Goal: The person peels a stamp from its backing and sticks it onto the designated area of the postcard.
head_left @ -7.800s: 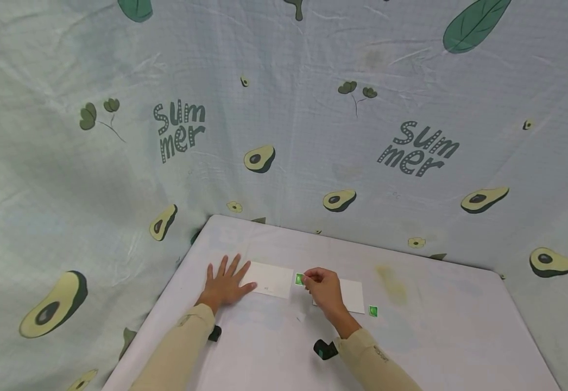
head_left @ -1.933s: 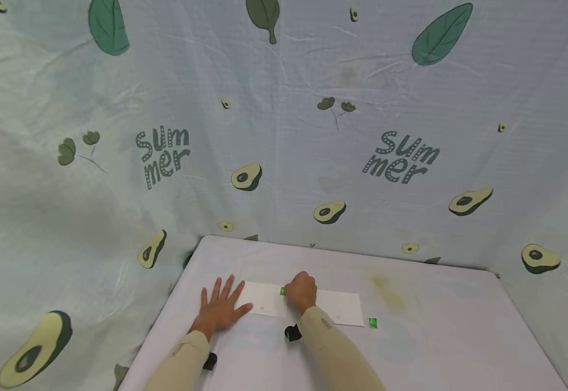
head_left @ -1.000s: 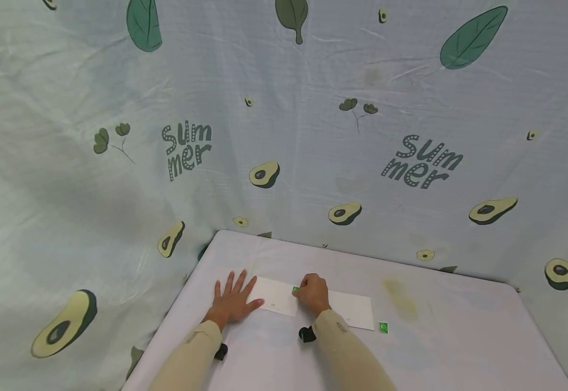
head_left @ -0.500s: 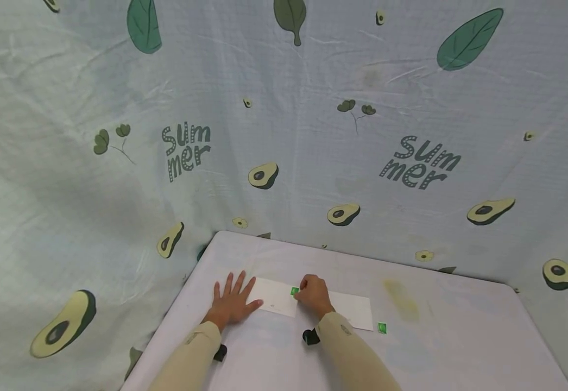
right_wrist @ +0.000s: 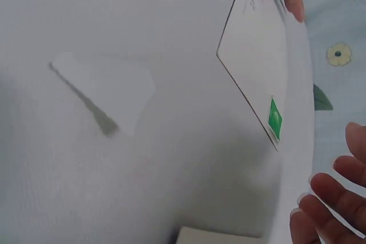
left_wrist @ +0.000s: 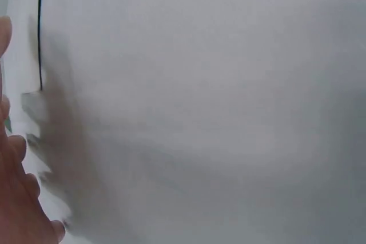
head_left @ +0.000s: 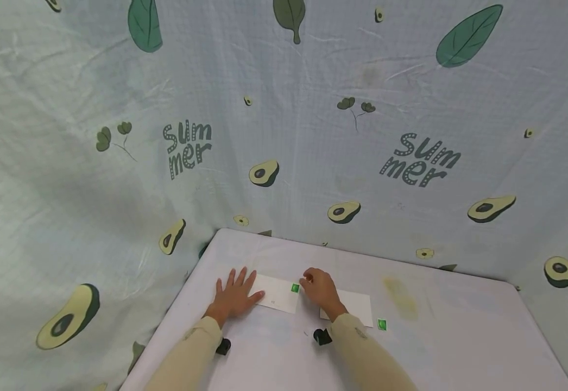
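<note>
My left hand rests with fingers spread flat over the left end of a white envelope, which lies on the table. A small green stamp sits at that envelope's upper right corner, fully visible in the head and right wrist views. My right hand is just right of the stamp, its loosely bent fingers apart and holding nothing. Under the right wrist lies a second white envelope, partly covered by the hand. The left wrist view catches only some left fingers and the envelope's edge.
Another green stamp lies right of the second envelope. A small pale paper scrap with a dark shadow lies on the white tabletop before the envelopes. A printed cloth backdrop rises behind the table.
Earlier my right fingers pinched the stamp beside the left envelope, then placed it on the corner and pressed there. Now they have let go and drawn back rightward. The left hand stays put.
</note>
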{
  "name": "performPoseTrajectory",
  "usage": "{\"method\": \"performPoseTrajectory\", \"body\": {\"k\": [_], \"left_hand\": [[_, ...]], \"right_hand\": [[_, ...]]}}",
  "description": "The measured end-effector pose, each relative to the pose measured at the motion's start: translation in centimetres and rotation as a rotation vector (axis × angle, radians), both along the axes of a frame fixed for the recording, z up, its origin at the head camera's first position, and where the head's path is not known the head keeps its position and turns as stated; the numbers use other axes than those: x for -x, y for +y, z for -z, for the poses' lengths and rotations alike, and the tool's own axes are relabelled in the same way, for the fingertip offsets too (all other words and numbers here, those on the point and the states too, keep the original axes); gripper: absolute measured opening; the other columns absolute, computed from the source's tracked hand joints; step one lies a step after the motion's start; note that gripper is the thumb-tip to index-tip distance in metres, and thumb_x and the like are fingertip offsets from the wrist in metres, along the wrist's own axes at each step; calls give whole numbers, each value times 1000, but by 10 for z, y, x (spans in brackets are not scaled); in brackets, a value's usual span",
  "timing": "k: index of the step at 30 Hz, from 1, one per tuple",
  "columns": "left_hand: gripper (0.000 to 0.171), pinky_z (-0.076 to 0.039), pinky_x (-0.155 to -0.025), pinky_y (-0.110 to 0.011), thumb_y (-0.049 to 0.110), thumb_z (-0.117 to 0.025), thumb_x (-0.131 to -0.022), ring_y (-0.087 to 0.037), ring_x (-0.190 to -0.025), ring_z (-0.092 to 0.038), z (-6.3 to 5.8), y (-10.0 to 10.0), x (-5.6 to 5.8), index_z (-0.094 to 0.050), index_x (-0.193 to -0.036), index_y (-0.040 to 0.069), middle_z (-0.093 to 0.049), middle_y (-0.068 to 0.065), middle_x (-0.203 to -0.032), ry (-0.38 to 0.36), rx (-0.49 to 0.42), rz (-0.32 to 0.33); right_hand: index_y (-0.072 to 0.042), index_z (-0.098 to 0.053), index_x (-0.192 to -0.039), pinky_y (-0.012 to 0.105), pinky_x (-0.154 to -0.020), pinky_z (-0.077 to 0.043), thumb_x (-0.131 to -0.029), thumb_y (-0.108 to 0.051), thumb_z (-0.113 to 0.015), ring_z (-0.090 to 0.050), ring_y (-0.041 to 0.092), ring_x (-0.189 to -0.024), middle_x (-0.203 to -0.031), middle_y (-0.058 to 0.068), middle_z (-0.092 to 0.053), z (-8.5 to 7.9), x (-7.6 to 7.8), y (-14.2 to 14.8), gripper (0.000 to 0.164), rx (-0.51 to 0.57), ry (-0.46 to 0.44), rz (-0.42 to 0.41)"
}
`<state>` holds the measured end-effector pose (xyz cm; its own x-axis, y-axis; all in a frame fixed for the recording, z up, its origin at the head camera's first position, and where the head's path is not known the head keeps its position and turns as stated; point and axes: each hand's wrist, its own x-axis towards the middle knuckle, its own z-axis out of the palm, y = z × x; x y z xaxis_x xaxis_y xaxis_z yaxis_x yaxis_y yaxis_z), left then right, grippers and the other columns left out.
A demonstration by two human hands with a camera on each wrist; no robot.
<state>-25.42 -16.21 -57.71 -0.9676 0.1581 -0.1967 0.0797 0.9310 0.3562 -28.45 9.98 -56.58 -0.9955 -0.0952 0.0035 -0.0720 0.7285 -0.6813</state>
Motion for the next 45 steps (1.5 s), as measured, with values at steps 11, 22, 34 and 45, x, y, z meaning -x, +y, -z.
{"method": "performPoseTrajectory", "body": {"k": [11, 22, 34, 45], "left_hand": [[81, -5, -124, -78, 68, -49, -100, -46, -163, -8, -24, 22, 13, -30, -166, 24, -19, -15, -175, 68, 22, 18], [81, -4, -124, -77, 72, -46, -99, -45, -164, -5, -59, 49, 19, -27, -166, 30, -17, -11, -177, 141, 42, 78], [82, -5, -125, -76, 74, -42, -99, -44, -164, -3, -81, 78, 16, -25, -167, 31, -15, -10, -177, 152, 80, 143], [82, -5, -127, -74, 75, -41, -99, -43, -164, -3, -83, 96, 13, -23, -167, 32, -13, -9, -177, 147, 85, 159]], "right_hand": [[-9, -62, -143, 64, -115, -43, -104, -36, -63, -50, 39, -142, -150, 15, -58, -28, -5, 17, 47, -217, 134, -72], [-12, -46, -156, 73, -116, -32, -107, -48, -52, -35, 43, -152, -165, 18, -41, -48, -9, 48, 62, -355, 211, -66], [-13, -40, -160, 78, -120, -21, -106, -53, -50, -24, 45, -157, -171, 18, -30, -59, -20, 79, 68, -414, 184, -47], [-14, -37, -162, 79, -120, -19, -107, -56, -46, -23, 46, -157, -172, 17, -28, -62, -25, 99, 70, -450, 151, -46]]}}
